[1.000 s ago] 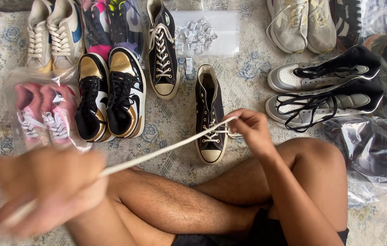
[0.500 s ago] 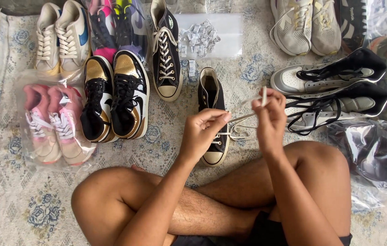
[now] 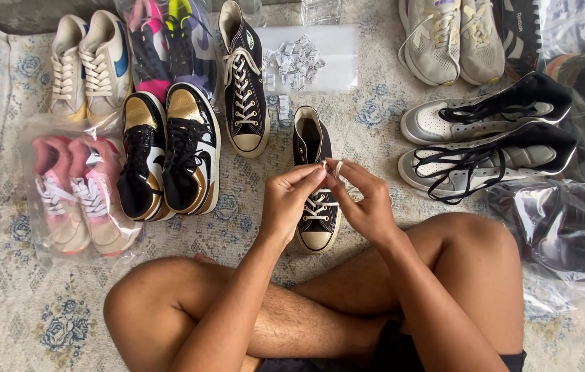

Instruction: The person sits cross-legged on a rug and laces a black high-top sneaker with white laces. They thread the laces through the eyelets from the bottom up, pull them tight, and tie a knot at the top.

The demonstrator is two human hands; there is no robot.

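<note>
A floral rug (image 3: 24, 324) carries pairs of sneakers, a black high-top (image 3: 316, 200), and bagged pink shoes (image 3: 75, 196).

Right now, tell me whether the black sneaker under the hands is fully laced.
Partly laced: the black sneaker shows white lace only across its lower eyelets; both hands pinch the lace ends above.

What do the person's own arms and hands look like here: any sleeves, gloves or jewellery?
Both forearms are bare, with no sleeves in view. The left hand and right hand wear no gloves; no watch or bracelet shows at either wrist. I cannot make out any ring. Dark shorts show at the lap.
</note>
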